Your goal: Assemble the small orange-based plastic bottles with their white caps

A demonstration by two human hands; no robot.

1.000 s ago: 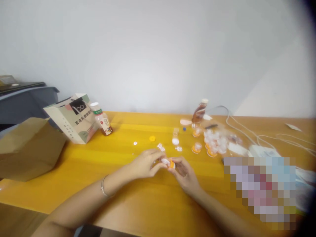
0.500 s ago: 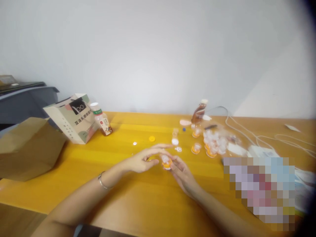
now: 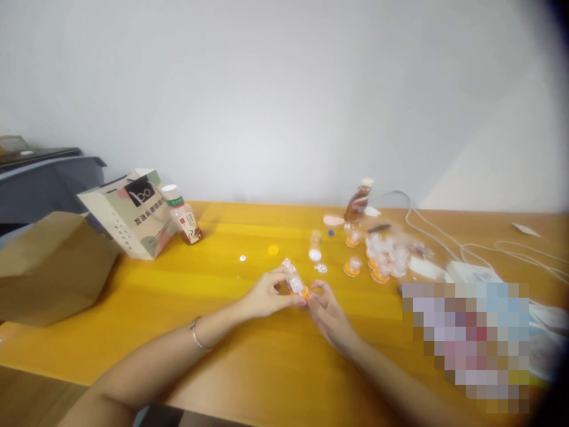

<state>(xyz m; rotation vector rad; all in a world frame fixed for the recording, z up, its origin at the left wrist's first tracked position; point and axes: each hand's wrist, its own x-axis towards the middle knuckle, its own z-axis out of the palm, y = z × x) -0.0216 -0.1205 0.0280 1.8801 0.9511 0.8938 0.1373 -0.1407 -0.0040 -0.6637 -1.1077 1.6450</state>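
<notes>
Both hands' fingers [image 3: 284,295] pinched on tiny orange-based capsule [image 3: 297,287] at centre frame; could slip onto tabletop [image 3: 249,362] if grip loosens.

far left of the fingers: brown paper bag [image 3: 48,267], printed gift bag [image 3: 133,213], pink drink bottle [image 3: 183,222] | just beyond them: yellow cap [image 3: 274,250], white cap [image 3: 315,255] | right: amber bottle [image 3: 358,203], pile of little cups [image 3: 387,256], white cables [image 3: 444,237]

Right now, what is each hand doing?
Left hand: fingers pinched on the small orange-based capsule.
Right hand: fingertips touching the same capsule; grip unclear.
</notes>
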